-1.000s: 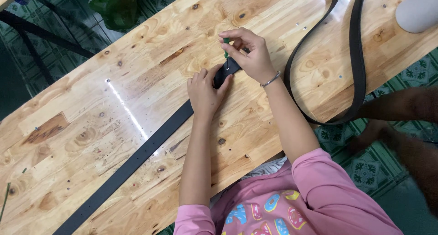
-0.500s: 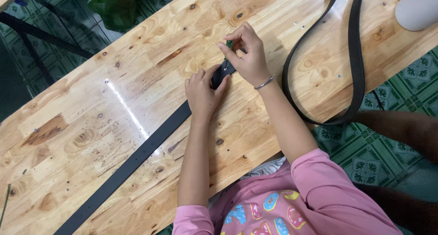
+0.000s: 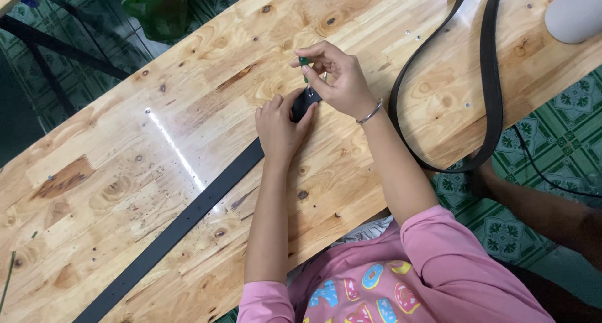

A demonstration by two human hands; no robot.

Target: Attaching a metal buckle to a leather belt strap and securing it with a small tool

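Left hand (image 3: 279, 125) fingers press black belt (image 3: 188, 216) end flat on tabletop (image 3: 113, 172) | right hand (image 3: 338, 78) at 1 o'clock, fingers pinching green-handled tool (image 3: 304, 65) | advice: keep tool upright, strap pinned

Black belt (image 3: 188, 219) lies flat diagonally; small green-handled screwdriver (image 3: 305, 68) upright.

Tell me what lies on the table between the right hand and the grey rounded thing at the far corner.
In the head view, between the right hand and the grey rounded object lies a looped black belt on the wooden table; otherwise only wood.
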